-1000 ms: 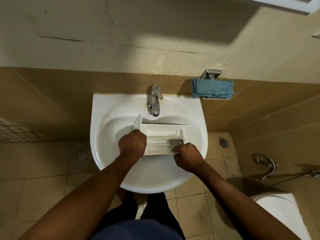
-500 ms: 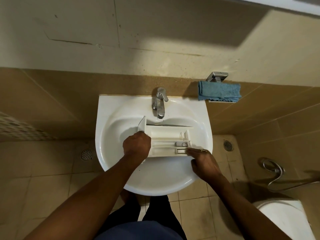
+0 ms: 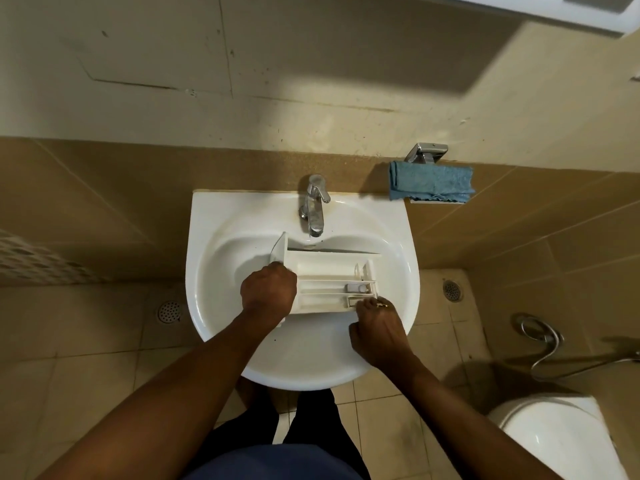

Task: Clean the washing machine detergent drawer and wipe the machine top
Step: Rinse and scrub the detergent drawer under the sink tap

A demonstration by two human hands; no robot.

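One end of drawer (image 3: 325, 268) under left hand (image 3: 268, 293)

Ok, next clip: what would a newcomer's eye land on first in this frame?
First is the white detergent drawer, held across the basin of the sink just in front of the tap. The left hand grips its left end, and the right hand holds its near right corner. After that comes the blue cloth, draped on a chrome holder on the wall to the right of the sink.
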